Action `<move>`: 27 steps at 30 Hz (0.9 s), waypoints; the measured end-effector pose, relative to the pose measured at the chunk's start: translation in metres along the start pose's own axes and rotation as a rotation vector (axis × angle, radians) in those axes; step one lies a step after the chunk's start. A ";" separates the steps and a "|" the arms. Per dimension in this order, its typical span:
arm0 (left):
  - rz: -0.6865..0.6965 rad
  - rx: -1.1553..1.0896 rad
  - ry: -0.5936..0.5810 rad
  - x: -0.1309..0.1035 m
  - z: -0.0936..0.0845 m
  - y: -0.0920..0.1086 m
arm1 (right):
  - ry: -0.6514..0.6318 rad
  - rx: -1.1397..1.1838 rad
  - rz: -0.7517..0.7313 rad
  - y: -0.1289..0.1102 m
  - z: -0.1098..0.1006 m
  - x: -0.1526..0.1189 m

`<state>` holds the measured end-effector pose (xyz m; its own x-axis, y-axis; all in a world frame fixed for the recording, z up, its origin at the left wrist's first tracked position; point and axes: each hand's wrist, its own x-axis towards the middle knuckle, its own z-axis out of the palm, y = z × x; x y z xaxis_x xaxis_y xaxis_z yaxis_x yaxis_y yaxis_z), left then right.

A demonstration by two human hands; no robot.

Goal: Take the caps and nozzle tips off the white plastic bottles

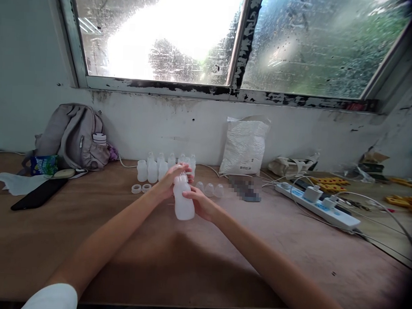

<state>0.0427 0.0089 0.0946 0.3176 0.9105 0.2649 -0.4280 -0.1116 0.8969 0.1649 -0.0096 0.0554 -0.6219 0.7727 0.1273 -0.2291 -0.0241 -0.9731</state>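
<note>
A translucent white baby bottle [183, 206] is held above the table, slightly tilted, between both hands. My left hand [172, 180] closes round its upper end, fingers over the neck and top. My right hand [204, 203] grips the side of the body, with the thumb across the front. Just behind my hands stand several similar bottles [153, 171] in rows, some with clear tops. White collar rings [136, 189] lie to the left of my left hand. Clear dome caps [209, 189] sit on the table just beyond my right hand.
On the left are a grey backpack [72, 135], a black phone-like slab [38, 195] and white tissue [18, 182]. A white plastic bag [244, 147] leans against the wall. A power strip [319, 208] with cables and yellow tools [331, 183] occupies the right.
</note>
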 end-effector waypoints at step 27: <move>-0.092 -0.322 0.005 -0.014 0.012 -0.033 | -0.271 0.065 0.253 0.026 -0.013 -0.023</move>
<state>0.0630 -0.0047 0.0655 0.3636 0.9130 0.1851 -0.6436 0.1025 0.7585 0.1829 -0.0201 0.0245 -0.8384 0.5416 -0.0606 -0.0850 -0.2398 -0.9671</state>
